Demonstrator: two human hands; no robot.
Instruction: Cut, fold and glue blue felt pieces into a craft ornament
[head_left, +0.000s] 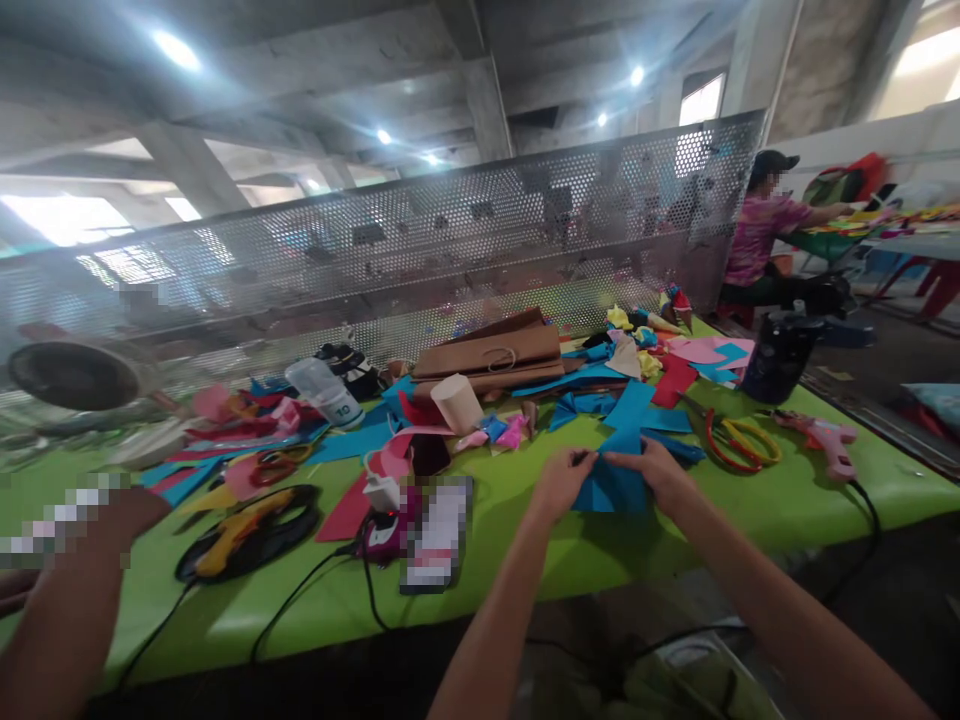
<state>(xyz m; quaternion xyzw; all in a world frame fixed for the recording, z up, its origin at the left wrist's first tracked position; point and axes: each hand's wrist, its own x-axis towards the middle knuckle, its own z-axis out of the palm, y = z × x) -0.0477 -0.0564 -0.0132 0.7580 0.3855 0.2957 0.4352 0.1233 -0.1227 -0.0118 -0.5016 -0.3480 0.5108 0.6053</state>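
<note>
A folded blue sheet [613, 488], paper or thin felt, hangs upright between my two hands over the green table. My left hand [561, 484] pinches its left edge between thumb and fingers. From the other side, my right hand [663, 474] grips the upper right part, its index finger pointing inward across the fold. Just behind stand out more blue strips [634, 403], partly overlapping the held sheet. To the right of my hands lie scissors [739, 445] with red and yellow handles, and a pink glue gun [829, 445].
A phone [441, 530], a purple power socket [381, 538] and an orange glue gun [244, 535] lie to the left, with cords over the front edge. Brown sheets [487, 355], a white roll [456, 402] and a dark mug [780, 355] stand behind. A co-worker's arm [75, 590] reaches in at left.
</note>
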